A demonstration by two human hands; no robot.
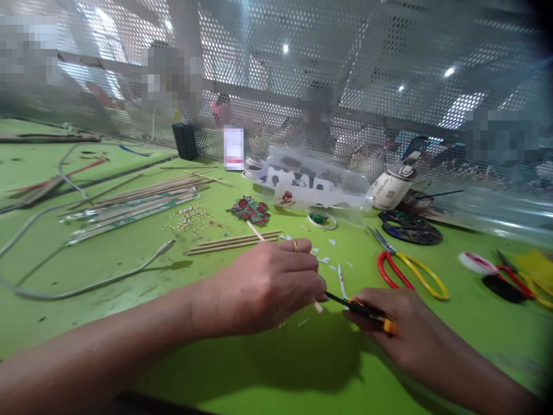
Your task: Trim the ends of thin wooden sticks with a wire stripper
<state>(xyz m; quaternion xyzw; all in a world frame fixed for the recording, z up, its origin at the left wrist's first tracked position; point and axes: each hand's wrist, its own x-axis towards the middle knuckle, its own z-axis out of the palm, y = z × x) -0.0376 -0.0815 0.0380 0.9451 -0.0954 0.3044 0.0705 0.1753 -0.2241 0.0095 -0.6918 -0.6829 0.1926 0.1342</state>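
My left hand (270,285), a gold ring on one finger, is closed round a thin wooden stick (256,231); one end points toward a red and green decorated piece (250,211), the other sticks out below the fingers at the right. In my right hand (384,323) is a black and orange cutter (367,310), its dark tip reaching my left fingertips. Whether the tip touches the stick is hidden. Several bare sticks (233,243) lie behind my left hand. White paper scraps (332,242) are scattered behind the cutter.
Red and yellow scissors (400,259) lie right of centre, near a dark palette (410,227). Bundled sticks (138,202), gold beads (190,219) and a white cable (108,288) are at left. Clear plastic (319,173), a white cup (391,187) and a lit phone (234,147) stand behind.
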